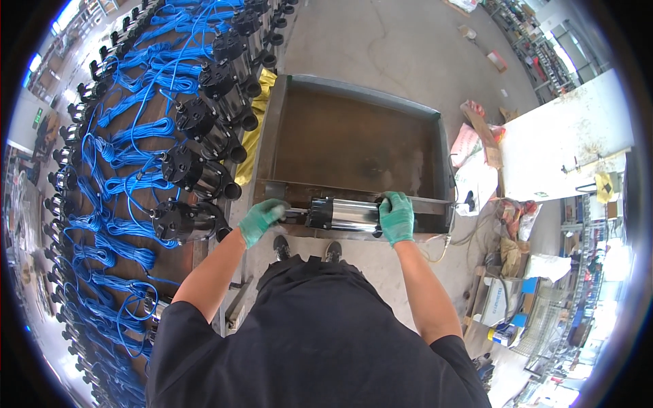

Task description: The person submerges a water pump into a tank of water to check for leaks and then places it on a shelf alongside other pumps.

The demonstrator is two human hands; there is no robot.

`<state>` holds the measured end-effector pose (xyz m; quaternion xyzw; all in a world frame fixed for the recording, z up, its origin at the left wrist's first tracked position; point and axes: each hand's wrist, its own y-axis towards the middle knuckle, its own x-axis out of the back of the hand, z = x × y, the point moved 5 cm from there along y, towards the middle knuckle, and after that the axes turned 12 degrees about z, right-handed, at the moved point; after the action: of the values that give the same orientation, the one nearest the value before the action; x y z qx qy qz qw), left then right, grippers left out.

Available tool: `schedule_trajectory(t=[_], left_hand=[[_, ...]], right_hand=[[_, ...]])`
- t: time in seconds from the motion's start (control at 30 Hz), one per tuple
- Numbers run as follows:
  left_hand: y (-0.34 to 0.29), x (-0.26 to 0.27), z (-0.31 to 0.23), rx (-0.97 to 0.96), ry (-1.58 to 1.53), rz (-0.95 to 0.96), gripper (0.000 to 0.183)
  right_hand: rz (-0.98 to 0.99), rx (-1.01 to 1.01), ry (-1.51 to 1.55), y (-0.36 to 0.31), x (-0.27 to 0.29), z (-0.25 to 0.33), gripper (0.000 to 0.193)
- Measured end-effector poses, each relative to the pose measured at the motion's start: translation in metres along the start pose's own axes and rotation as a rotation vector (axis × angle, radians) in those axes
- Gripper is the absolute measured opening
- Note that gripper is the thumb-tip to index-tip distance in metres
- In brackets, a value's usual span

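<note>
A submersible pump with a shiny steel cylinder and black ends lies sideways over the near side of a metal water tank. My right hand, in a green glove, is wrapped over its right end, fingers on the far side and partly hidden. At the opposite end, my left hand, also gloved in green, curls at a dark part projecting from the pump. Its fingers are slightly blurred, and what lies within them cannot be made out. Murky brown water stands in the tank beyond the pump.
Left of the tank, a long table carries rows of black-and-steel pumps with coiled blue cables. Yellow sheeting hangs between table and tank. At right are a white panel, hoses, bags and boxes.
</note>
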<state>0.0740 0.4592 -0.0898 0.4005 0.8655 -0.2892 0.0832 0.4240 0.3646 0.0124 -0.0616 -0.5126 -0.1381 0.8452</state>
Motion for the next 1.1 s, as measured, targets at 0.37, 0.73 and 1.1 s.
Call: schedule_trajectory(t=[0.37, 0.73, 1.1], left_hand=[[-0.003, 0.016, -0.021, 0.139, 1.185, -0.229, 0.036], [0.000, 0.009, -0.007, 0.069, -0.008, -0.007, 0.042], [0.015, 0.012, -0.042, 0.309, 1.034, -0.019, 0.056]], right_hand=[[0.007, 0.037, -0.001, 0.002, -0.010, 0.000, 0.017], [-0.008, 0.015, -0.015, -0.003, 0.002, -0.001, 0.016], [-0.008, 0.059, 0.003, -0.001, -0.003, -0.001, 0.017]])
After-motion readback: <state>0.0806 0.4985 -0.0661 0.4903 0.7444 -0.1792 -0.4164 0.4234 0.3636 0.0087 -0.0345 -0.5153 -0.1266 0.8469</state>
